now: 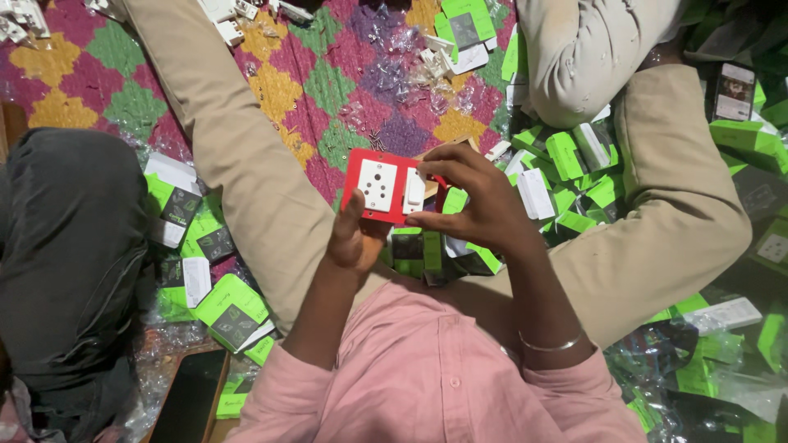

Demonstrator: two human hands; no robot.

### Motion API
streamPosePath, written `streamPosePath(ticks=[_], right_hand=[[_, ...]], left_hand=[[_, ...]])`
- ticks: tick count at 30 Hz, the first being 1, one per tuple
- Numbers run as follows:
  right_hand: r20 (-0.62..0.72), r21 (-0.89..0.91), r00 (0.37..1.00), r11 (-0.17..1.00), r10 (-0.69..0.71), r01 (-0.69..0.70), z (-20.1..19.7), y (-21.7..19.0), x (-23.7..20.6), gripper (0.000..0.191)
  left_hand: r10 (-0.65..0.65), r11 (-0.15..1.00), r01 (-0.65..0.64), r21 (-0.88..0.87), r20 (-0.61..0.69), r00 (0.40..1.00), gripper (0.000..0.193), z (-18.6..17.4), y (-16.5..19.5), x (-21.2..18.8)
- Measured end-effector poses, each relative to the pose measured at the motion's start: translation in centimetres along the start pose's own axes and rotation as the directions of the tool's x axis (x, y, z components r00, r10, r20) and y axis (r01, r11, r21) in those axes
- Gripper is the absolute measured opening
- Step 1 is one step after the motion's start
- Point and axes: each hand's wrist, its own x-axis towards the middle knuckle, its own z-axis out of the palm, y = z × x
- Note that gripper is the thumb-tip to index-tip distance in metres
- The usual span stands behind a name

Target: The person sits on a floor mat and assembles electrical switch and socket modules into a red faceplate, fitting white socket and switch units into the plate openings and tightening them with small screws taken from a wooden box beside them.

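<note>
Red switch plate is held up at frame centre, above the lap, tilted slightly. A white socket is seated in its left half; a white rocker switch sits at its 3 o'clock side.

Left hand is closed on the plate from 6 o'clock, thumb laid up across the lower edge. Right hand is curled narrow around the plate's right edge, fingertips pressed on the rocker switch.

Green and white cartons are heaped on the floor at 3 o'clock, more at 8 o'clock. A patterned mat lies at 12 o'clock, strewn with clear wrappers. A dark phone lies at 7 o'clock.
</note>
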Motion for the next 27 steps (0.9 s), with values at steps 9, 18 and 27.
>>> streamPosePath(ticks=[9, 18, 27], right_hand=[[-0.068, -0.194, 0.981, 0.967, -0.180, 0.164, 0.5, 0.3, 0.0, 0.055], [-0.070, -0.198, 0.975, 0.961, -0.212, 0.195, 1.0, 0.8, -0.2, 0.055], [-0.061, -0.119, 0.974, 0.970, -0.219, 0.211, 1.1, 1.2, -0.2, 0.057]], left_hand=[[-0.085, 0.972, 0.123, 0.202, -0.186, 0.979, 0.056, -0.8, -1.9, 0.2], [-0.019, 0.986, 0.046, 0.163, -0.162, 0.987, 0.042, -1.6, -2.9, -0.5], [0.023, 0.991, -0.006, 0.131, -0.128, 0.991, 0.042, -4.4, -4.2, 0.1]])
